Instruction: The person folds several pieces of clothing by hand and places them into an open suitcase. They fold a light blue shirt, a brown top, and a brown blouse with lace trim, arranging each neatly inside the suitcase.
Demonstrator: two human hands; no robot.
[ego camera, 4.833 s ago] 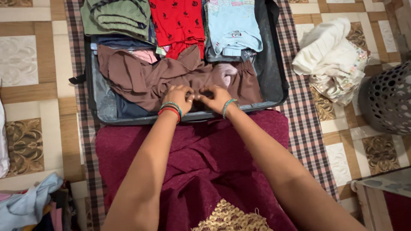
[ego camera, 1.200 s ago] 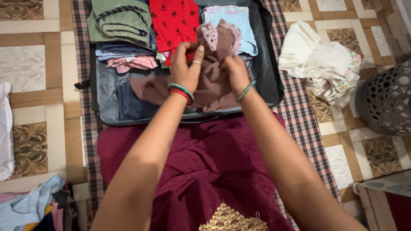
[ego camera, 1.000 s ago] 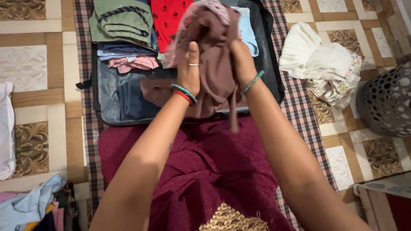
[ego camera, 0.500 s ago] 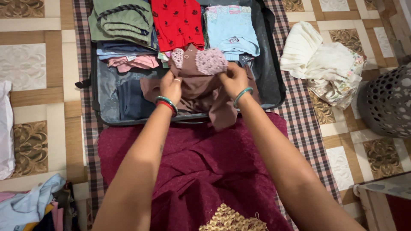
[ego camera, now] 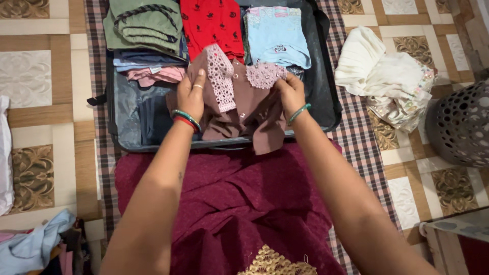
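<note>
We see 2 hands on 1 brown garment [ego camera: 242,109] with pink lace trim, spread over the near half of the open suitcase [ego camera: 326,97]. Left hand [ego camera: 191,97] closed on the garment's upper left corner, fingers curled over the fabric by the lace strip. Right hand [ego camera: 290,91] pinches the upper right corner beside the lace patch, thumb and fingers shut on cloth. The garment's lower edge hangs over the suitcase's near rim onto the maroon cloth [ego camera: 239,198] covering the lap. Behind it: green folded stack [ego camera: 145,23], red printed top [ego camera: 214,23], light blue top [ego camera: 277,33], all packed tight (little room left). Likely risks, our judgement: the overhanging hem could catch at the rim, and tugging the corners could drag the neighbouring stacks askew or snag the lace on the bangles. White clothes pile [ego camera: 389,74] and grey perforated basket [ego camera: 461,125] sit well apart on the right.
</note>
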